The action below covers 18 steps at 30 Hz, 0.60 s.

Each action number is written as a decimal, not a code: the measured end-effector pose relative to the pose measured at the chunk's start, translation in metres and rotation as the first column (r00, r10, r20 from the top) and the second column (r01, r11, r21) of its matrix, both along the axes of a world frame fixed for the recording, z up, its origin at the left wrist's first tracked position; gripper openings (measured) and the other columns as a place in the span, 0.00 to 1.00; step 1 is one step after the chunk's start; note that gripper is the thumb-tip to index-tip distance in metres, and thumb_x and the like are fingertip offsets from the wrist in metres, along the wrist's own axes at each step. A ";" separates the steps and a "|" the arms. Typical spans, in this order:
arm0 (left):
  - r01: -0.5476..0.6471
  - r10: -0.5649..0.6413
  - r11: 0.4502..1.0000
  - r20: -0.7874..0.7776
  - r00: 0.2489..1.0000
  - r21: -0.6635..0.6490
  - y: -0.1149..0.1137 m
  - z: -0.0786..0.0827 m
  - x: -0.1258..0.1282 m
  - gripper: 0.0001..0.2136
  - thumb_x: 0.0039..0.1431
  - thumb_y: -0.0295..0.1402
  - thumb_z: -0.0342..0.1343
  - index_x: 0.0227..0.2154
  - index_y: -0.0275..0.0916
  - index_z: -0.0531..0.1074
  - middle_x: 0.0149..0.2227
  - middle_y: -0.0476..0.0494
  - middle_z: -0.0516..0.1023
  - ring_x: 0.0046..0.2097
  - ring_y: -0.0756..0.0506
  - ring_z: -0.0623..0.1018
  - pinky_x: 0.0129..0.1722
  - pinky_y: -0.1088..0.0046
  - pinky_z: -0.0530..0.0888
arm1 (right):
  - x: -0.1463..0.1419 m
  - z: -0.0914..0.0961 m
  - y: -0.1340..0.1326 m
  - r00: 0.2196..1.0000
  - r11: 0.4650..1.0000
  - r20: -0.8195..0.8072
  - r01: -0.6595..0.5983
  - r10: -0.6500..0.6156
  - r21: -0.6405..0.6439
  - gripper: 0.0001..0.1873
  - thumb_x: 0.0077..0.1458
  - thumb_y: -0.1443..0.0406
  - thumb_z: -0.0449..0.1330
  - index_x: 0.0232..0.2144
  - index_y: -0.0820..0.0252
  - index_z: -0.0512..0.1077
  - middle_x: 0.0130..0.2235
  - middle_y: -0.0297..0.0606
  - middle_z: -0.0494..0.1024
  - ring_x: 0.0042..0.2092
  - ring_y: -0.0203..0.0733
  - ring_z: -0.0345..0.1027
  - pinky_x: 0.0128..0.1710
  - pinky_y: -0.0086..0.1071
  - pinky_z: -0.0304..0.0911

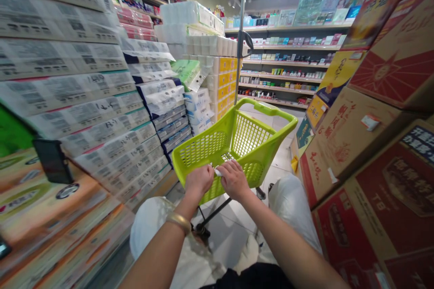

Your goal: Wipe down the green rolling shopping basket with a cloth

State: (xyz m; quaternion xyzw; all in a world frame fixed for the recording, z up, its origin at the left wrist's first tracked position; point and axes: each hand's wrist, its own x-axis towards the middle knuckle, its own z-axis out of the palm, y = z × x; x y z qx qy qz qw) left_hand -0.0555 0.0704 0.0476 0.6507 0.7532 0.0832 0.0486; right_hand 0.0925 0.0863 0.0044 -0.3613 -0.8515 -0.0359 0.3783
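A lime-green shopping cart with a perforated basket stands directly in front of me. At its near rim my left hand is closed in a fist, a gold-coloured bangle on that wrist. Beside it my right hand curls its fingers over the same rim. A small white piece shows between the two hands, touching the right fingers; its kind cannot be made out. The hands cover the part of the rim they grip. Through the basket's mesh the pale floor is visible.
Stacked white paper packs rise on the left, behind orange-printed packs. Red and brown cartons line the right side closely. A metal pole stands beyond the cart, before shelves of small goods.
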 end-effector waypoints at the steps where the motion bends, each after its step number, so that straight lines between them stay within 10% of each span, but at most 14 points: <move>1: 0.000 0.000 1.000 -0.002 1.000 -0.016 0.002 0.001 -0.004 0.24 0.65 0.40 0.34 0.35 0.39 0.77 0.39 0.36 0.81 0.40 0.40 0.79 0.37 0.67 0.69 | 0.006 0.003 0.006 0.999 1.000 0.040 -0.021 0.021 0.012 0.16 0.54 0.71 0.54 0.44 0.53 0.70 0.44 0.38 0.75 0.51 0.45 0.64 0.61 0.43 0.50; 10: 0.050 -0.051 0.993 0.000 0.999 -0.103 0.011 0.006 -0.026 0.24 0.63 0.40 0.33 0.35 0.43 0.77 0.41 0.39 0.81 0.42 0.39 0.79 0.37 0.66 0.70 | 0.083 0.027 0.048 0.984 0.982 -0.014 0.176 -0.176 0.066 0.15 0.53 0.72 0.53 0.42 0.54 0.70 0.45 0.40 0.75 0.53 0.48 0.62 0.64 0.48 0.43; 18: 0.080 -0.083 0.991 -0.021 0.996 -0.106 0.002 0.003 -0.016 0.23 0.64 0.37 0.34 0.36 0.41 0.77 0.42 0.39 0.81 0.44 0.40 0.78 0.40 0.67 0.71 | -0.004 0.010 0.006 0.997 0.999 0.068 0.043 -0.044 0.015 0.10 0.52 0.70 0.54 0.38 0.58 0.71 0.39 0.40 0.74 0.47 0.46 0.63 0.61 0.44 0.49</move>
